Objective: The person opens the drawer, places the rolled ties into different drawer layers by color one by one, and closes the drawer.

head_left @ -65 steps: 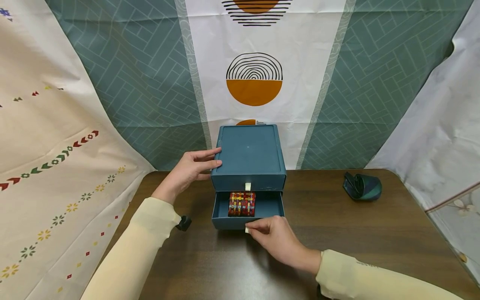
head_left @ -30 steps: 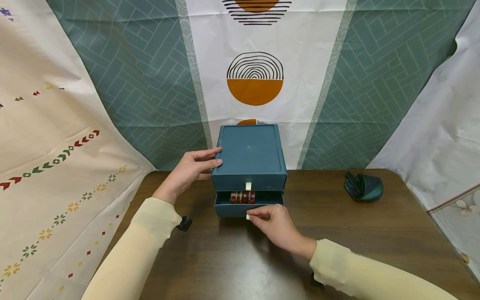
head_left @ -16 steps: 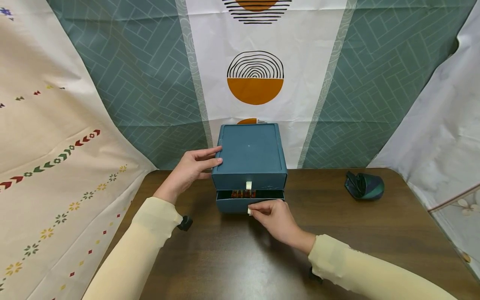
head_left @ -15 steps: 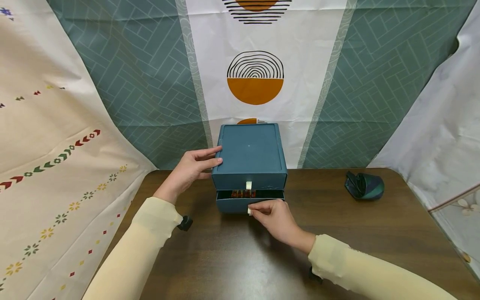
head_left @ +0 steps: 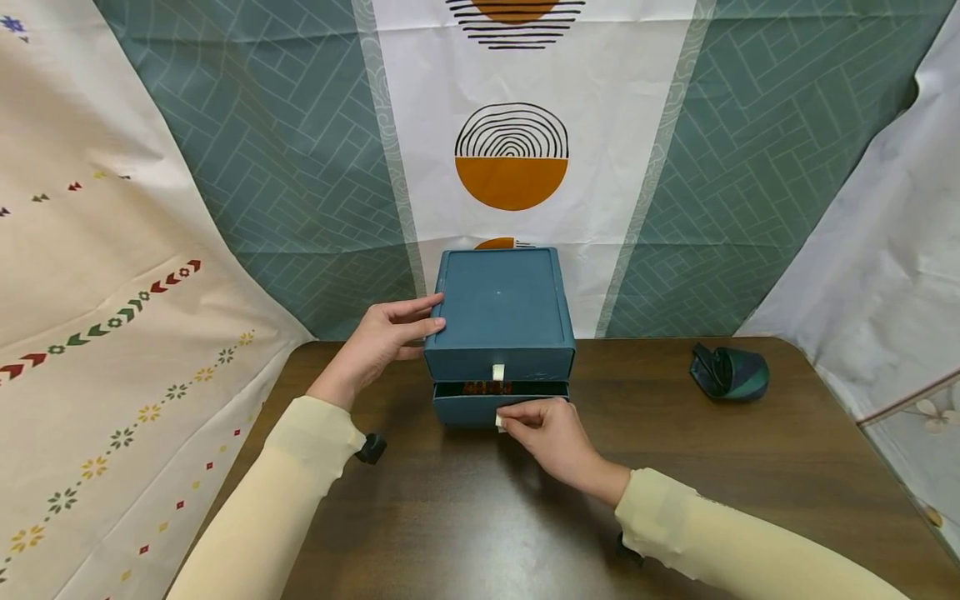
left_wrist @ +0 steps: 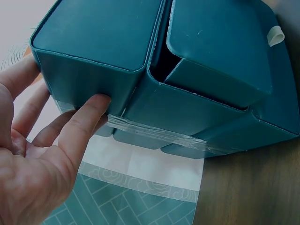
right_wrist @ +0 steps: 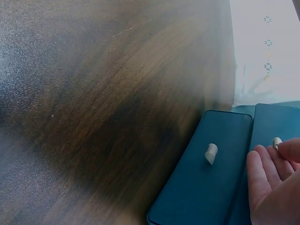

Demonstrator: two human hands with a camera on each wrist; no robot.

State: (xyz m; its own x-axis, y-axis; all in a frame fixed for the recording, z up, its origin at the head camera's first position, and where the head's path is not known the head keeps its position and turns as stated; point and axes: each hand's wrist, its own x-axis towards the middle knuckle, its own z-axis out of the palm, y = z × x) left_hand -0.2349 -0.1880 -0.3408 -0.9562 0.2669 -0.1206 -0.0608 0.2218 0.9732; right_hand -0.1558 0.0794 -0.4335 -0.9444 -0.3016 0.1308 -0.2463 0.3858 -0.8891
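Observation:
A blue-green drawer box stands on the table against the backdrop. Its middle drawer sticks out partway at the front. Inside it shows a strip of a red patterned object, the rest hidden under the top drawer. My right hand pinches the cream pull tab of this drawer between thumb and index finger. My left hand rests on the box's left side near the top, fingers spread and fairly straight. In the right wrist view, the bottom drawer sits flush with its own tab.
A rolled dark green and navy cloth item lies on the brown wooden table to the right. Patterned cloths hang behind and at both sides. Clear tape runs around the drawer box.
My right hand has pushed the middle drawer most of the way in, so the patterned object has slid back under the top drawer. Over the last half second little moves. The left hand stays put.

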